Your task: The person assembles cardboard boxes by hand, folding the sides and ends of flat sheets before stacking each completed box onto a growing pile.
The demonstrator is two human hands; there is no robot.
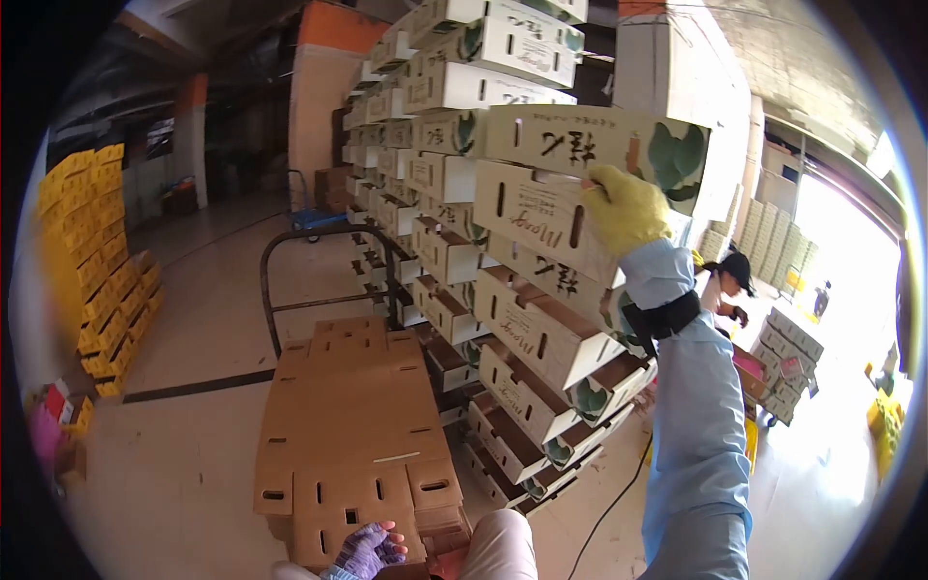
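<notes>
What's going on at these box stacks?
Someone has their right hand, in a yellow glove, up at the upper part of a tall stack of white printed cartons; whether it grips one, I can't tell. Their left hand, in a purple glove, is low by the flattened brown cardboard, fingers loosely curled, nothing visible in it. Another person in a dark cap is off to the right.

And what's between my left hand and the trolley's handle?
In the head view, flat brown cardboard lies between your left hand and the trolley's handle.
</notes>
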